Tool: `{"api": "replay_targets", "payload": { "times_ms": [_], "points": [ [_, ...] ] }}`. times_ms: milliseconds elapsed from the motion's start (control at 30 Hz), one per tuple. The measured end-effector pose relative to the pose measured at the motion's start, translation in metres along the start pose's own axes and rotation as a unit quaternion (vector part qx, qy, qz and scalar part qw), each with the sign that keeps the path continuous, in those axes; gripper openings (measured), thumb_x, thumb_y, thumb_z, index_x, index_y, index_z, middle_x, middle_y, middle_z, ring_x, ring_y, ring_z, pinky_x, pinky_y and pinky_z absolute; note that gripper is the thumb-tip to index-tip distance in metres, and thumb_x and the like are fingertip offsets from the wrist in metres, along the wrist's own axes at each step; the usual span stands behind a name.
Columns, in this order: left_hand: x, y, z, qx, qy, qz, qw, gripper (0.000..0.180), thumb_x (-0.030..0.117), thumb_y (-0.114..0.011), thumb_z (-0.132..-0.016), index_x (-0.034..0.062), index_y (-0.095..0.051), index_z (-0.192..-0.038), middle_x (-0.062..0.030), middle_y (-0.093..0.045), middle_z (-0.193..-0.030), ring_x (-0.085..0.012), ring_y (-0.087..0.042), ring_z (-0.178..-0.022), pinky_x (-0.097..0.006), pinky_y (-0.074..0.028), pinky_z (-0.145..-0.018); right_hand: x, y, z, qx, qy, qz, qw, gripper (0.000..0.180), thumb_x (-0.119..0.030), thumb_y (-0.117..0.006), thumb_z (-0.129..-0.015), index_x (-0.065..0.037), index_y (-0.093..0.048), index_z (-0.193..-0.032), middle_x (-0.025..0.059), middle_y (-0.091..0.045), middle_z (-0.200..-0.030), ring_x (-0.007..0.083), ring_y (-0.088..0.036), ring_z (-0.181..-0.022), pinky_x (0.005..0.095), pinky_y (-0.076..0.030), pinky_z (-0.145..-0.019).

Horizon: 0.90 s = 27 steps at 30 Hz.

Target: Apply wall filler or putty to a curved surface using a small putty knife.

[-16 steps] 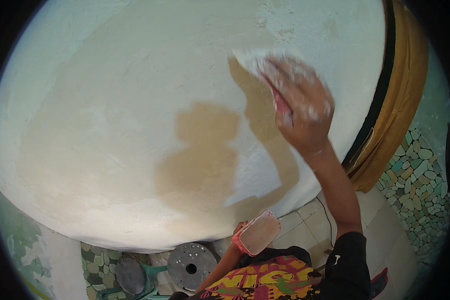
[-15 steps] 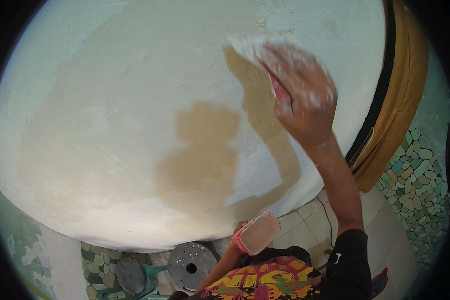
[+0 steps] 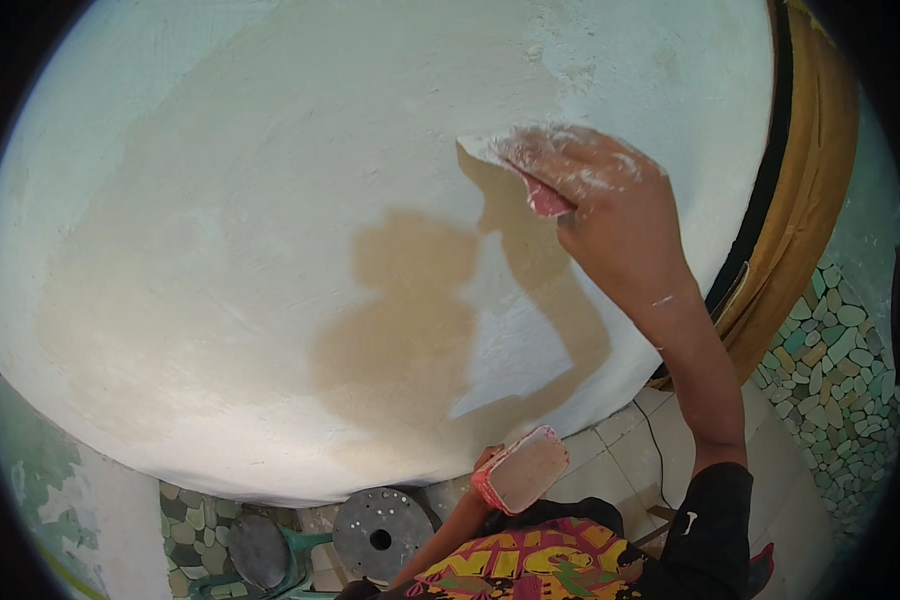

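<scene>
My right hand (image 3: 615, 195), dusted with white paste, is closed on a putty scraper (image 3: 547, 197) whose pink-red part shows below my fingers. The scraper's pale tip meets the big off-white wall (image 3: 260, 200) or lies very close to it. Low in front of my body, my left hand (image 3: 487, 459) grips a red-sided rectangular tub (image 3: 525, 470) with a pinkish-white, smeared inside. Most of the left hand's fingers are hidden by the tub. My shadow and that of my raised arm fall across the wall.
A dark strip and a brown panel (image 3: 805, 200) border the wall at right. Below are pale floor tiles (image 3: 620, 445), a black cable (image 3: 660, 460) and pebble paving (image 3: 830, 370). A grey disc with holes (image 3: 382, 530) stands at the wall's foot, beside a dark round seat (image 3: 259, 552) with green supports.
My right hand has come down the wall with the scraper, and its motion blur has gone. The left hand and tub have shifted only slightly.
</scene>
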<state>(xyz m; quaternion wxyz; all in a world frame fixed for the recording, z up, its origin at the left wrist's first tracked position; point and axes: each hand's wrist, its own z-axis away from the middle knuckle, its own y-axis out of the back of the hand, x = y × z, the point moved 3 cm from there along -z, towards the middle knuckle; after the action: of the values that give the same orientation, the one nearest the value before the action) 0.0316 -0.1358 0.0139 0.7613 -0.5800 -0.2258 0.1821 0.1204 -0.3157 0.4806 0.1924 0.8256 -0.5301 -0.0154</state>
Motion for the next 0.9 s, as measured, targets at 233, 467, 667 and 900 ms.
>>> {"api": "replay_targets", "payload": {
  "times_ms": [233,467,667,900],
  "points": [
    [0.003,0.046,-0.002,0.038,0.003,-0.033,0.999,0.077,0.049,-0.043,-0.092,0.0165,-0.038,-0.161,-0.0152,-0.046,-0.159,-0.0457,-0.053,-0.136,-0.061,-0.046,-0.108,-0.005,-0.003,-0.045,0.081,0.028,0.010,0.996,0.032,-0.011,-0.069,-0.084,-0.017,-0.076,-0.115,0.0029,-0.075,-0.114,0.0222,-0.070,-0.106,0.0386,-0.056,-0.089],
    [0.002,0.004,0.002,-0.100,0.023,0.075,0.992,0.075,0.048,-0.042,-0.094,0.0120,-0.038,-0.160,-0.0186,-0.049,-0.156,-0.0465,-0.056,-0.132,-0.061,-0.046,-0.107,-0.021,-0.012,0.016,0.001,0.006,-0.010,1.000,0.034,-0.010,-0.071,-0.081,-0.016,-0.075,-0.114,0.0017,-0.073,-0.109,0.0218,-0.069,-0.101,0.0388,-0.056,-0.086],
    [0.009,0.069,-0.007,0.042,-0.025,-0.003,0.999,0.067,0.045,-0.044,-0.097,0.0068,-0.049,-0.152,-0.0204,-0.061,-0.144,-0.0471,-0.063,-0.122,-0.058,-0.048,-0.106,-0.006,0.011,-0.038,0.102,0.009,-0.044,0.994,0.032,-0.013,-0.073,-0.082,-0.019,-0.076,-0.112,0.0019,-0.073,-0.106,0.0196,-0.069,-0.101,0.0388,-0.057,-0.086],
    [0.005,0.064,-0.002,0.061,-0.035,0.000,0.998,0.064,0.045,-0.048,-0.097,0.0036,-0.055,-0.146,-0.0213,-0.065,-0.138,-0.0439,-0.066,-0.117,-0.054,-0.050,-0.105,-0.019,-0.005,-0.046,0.068,0.038,0.027,0.997,0.030,-0.016,-0.075,-0.080,-0.017,-0.076,-0.110,0.0021,-0.072,-0.104,0.0202,-0.069,-0.101,0.0377,-0.057,-0.084]
  ]
}}
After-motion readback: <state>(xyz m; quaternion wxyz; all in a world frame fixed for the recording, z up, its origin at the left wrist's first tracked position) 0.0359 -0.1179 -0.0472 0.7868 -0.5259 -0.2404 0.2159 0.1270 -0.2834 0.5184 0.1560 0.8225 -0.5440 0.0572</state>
